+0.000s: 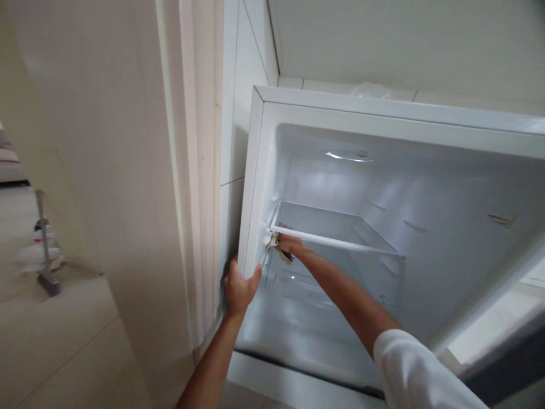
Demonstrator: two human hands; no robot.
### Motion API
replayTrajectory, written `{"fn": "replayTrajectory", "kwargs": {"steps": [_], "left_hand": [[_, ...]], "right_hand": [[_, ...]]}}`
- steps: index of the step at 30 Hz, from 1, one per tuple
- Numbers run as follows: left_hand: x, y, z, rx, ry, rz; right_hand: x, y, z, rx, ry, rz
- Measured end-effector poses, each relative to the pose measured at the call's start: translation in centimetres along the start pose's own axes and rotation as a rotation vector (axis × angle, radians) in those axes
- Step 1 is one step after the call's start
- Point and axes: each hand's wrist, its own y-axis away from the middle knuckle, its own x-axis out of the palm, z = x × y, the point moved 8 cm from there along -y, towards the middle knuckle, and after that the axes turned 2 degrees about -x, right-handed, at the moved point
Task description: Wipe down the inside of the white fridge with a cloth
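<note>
An open white refrigerator (383,122) fills the right half of the view, tilted in the picture. My left hand (240,287) grips its left front edge, thumb on the inner rim and fingers around the outer side. Inside, my right hand (290,243) is closed on a pale, crumpled cloth (271,240), pressed at the left inner wall by the front corner of a glass shelf (323,221). The shelf's white front trim partly hides the fingers. A dark patch shows under the hand, too blurred to name. Below, a clear plastic drawer or shelf front (298,284) shows faintly.
A pale door frame (196,170) stands close on the left, with tiled wall (232,142) between it and the refrigerator. A clear plastic item (369,90) lies on top. Beyond the frame, a broom-like tool (46,272) stands on the tiled floor near a white bag.
</note>
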Motion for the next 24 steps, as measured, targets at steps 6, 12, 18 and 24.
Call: {"fn": "replayTrajectory", "kwargs": {"steps": [6,12,18,24], "left_hand": [[-0.4,0.4,0.1,0.097,-0.070,-0.126],[-1.0,0.6,-0.3,0.168,-0.122,-0.205],[-0.8,0.6,0.6,0.107,-0.136,-0.166],[-0.7,0.5,0.8,0.064,-0.140,-0.154]], "right_hand": [[2.2,-4.5,-4.0,0.156,0.056,-0.163],[3.1,-7.1,-6.1,0.116,0.146,-0.266],[3.1,-8.6,-6.8,0.052,0.177,-0.313],[2.6,-8.5,-8.4,0.172,0.104,-0.353]]}}
